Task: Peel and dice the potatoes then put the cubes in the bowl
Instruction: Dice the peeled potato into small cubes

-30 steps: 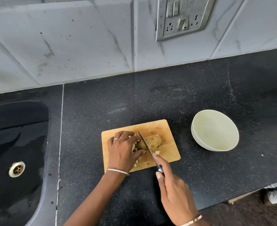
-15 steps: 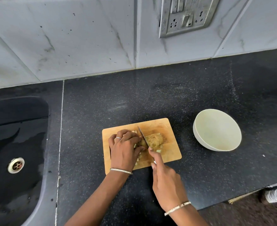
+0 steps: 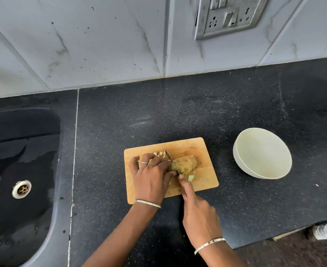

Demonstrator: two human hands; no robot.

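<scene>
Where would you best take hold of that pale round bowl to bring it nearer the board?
Grip the pale round bowl at its rim on the side facing the wooden cutting board, coming from above-left with fingers inside and thumb outside. It sits upright, looks empty, and the rim is thin and open all round, so pinching it seems easiest.

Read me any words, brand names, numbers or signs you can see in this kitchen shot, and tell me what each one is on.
None can be read.
Metal switch and socket plate on the tiled wall: no legible lettering; any marks are too small to tell.
Pale round bowl: no print shows.
Wooden cutting board: bare wood.
Steel knife blade: no stamp visible.
Bangles and ring: any engraving is too small to tell.
</scene>
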